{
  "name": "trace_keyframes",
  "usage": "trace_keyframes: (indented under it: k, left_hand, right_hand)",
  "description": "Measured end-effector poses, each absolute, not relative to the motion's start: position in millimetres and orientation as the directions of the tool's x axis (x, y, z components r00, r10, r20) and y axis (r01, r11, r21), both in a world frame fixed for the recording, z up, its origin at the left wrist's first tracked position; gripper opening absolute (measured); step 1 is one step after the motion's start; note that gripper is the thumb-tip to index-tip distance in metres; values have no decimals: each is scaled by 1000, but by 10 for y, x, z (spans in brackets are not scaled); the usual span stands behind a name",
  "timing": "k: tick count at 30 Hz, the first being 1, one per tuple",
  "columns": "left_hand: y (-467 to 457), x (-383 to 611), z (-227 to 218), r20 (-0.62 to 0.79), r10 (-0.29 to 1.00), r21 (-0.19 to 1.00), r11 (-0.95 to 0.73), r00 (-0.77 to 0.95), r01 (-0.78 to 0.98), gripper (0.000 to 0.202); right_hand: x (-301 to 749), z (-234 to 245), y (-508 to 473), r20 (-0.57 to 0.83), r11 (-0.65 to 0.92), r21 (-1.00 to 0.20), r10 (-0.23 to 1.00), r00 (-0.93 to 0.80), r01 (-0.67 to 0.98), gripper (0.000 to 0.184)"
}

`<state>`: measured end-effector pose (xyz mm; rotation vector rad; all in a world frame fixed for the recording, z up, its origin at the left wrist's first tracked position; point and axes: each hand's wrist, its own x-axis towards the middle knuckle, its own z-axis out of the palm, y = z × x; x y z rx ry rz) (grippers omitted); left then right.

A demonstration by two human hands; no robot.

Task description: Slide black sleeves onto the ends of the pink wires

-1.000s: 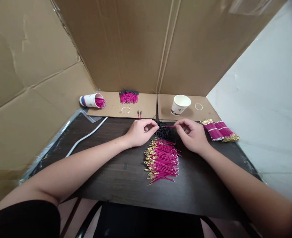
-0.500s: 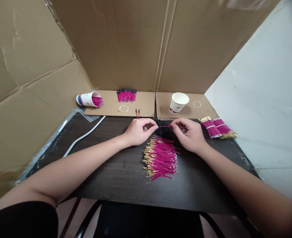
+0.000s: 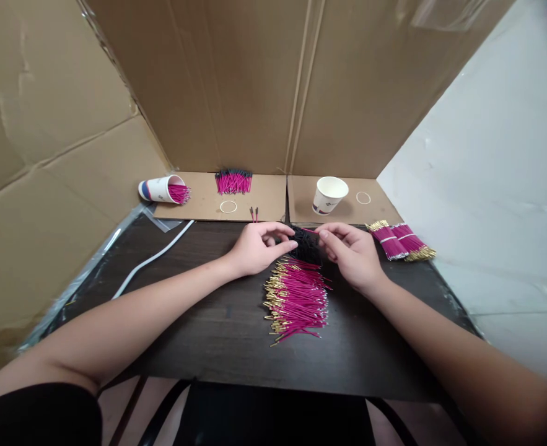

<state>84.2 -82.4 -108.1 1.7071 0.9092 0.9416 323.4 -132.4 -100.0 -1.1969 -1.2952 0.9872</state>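
My left hand [image 3: 257, 246] and my right hand [image 3: 351, 251] meet over a small heap of black sleeves [image 3: 305, 244] on the dark table [image 3: 217, 328]. Both hands are closed in a pinch. Between their fingertips runs one thin pink wire [image 3: 308, 230], held by the right fingers and met by the left ones, which seem to pinch a black sleeve. Just in front of the hands lies a loose pile of pink wires with gold tips [image 3: 295, 300].
A tipped paper cup holding pink wires [image 3: 161, 189], a finished bunch with black ends [image 3: 233, 181], two loose wires [image 3: 253, 214] and rubber rings [image 3: 228, 206] lie on the cardboard at the back. An upright cup [image 3: 329, 195] and banded bundles [image 3: 399, 241] are at right. A white cable [image 3: 150, 260] crosses left.
The hands have drawn closer together, so less of the pink wire shows between them. The view has shifted slightly left and down.
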Motion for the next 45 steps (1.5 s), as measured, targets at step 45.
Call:
trace_keyframes:
  k: [45]
  left_hand:
    - [-264, 383, -786, 89, 994, 635, -110, 69, 765, 15]
  right_hand:
    - [3376, -1102, -1256, 234, 251, -931, 967, -96, 264, 25]
